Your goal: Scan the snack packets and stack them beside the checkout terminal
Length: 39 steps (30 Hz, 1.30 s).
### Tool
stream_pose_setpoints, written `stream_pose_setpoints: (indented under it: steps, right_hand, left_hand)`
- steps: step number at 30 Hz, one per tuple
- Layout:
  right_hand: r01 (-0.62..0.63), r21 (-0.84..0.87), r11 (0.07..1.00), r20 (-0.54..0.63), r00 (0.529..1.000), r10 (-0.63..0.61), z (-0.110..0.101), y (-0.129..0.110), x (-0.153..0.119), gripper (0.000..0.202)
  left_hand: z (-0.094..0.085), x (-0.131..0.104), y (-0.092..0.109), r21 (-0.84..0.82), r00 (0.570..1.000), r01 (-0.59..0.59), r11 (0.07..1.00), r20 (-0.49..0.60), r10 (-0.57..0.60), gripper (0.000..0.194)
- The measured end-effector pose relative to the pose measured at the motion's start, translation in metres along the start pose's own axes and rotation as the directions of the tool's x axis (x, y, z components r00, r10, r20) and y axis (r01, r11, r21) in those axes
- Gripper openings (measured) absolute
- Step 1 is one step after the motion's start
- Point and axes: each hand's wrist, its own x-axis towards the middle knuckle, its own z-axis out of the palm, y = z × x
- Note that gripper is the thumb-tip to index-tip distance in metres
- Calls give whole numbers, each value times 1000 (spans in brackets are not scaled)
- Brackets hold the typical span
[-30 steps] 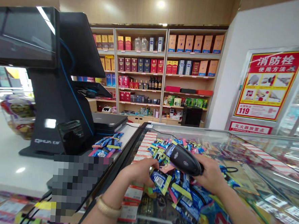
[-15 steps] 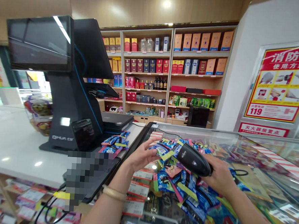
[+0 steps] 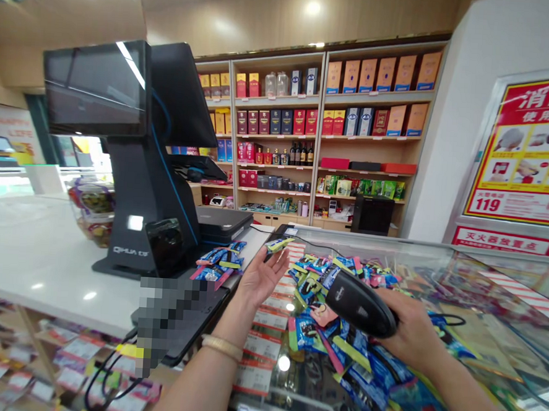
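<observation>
My left hand point(image 3: 261, 280), with a bracelet on the wrist, is raised palm up over the left edge of the glass counter. Its thumb and fingers pinch a small snack packet point(image 3: 279, 245), yellow-green and seen nearly edge-on. My right hand point(image 3: 411, 328) is wrapped around a black barcode scanner point(image 3: 360, 302), whose head points left over a heap of packets. That heap of blue, pink and yellow-green packets point(image 3: 362, 366) lies on the glass below both hands. A smaller pile of similar packets point(image 3: 219, 263) rests on the white counter, left of my left hand.
A black point-of-sale terminal point(image 3: 164, 180) stands on the white counter point(image 3: 60, 279), with a plastic jar point(image 3: 92, 213) behind it. Under the glass counter top point(image 3: 420, 255) lie goods and price tags. Shelves of boxed bottles point(image 3: 275, 119) line the back wall.
My left hand has moved left and up from the heap, turning palm up with a packet in its fingers. The scanner stays over the heap in my right hand. The view has shifted slightly left.
</observation>
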Motion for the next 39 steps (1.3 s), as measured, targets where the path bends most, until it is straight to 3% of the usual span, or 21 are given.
stream_pose_setpoints:
  steps: [3,7,12,18,26,30,35,39]
  right_hand:
    - [-5,2,1000,-6,1000,5,1,1,-1,28]
    - [-11,14,1000,40,999,11,1,0,-1,26]
    - [35,29,999,43,998,-36,2,-3,-1,28]
    - [-19,85,996,124,992,8,2,-8,1,26]
    - [-64,86,994,163,985,49,0,-10,2,25]
    - [-43,65,997,116,993,35,2,-6,0,29]
    - [-51,21,998,102,994,49,4,2,-5,28]
    - [-62,-2,998,74,995,62,7,8,-9,29]
  left_hand:
    - [3,-2,1,-8,1000,3,1000,-8,-3,17]
    - [6,-6,-1,0,997,28,1000,75,-28,22]
    - [7,-8,-9,134,992,11,991,121,-28,25]
    - [4,-5,-18,299,990,-16,954,137,-26,20]
    - [-1,-3,-22,335,989,14,942,132,-61,18]
    - [2,-3,-22,269,995,87,959,32,-100,20]
    - [-5,8,-17,68,960,140,988,-253,-119,28]
    - [-19,22,-6,-11,944,79,997,-320,-78,27]
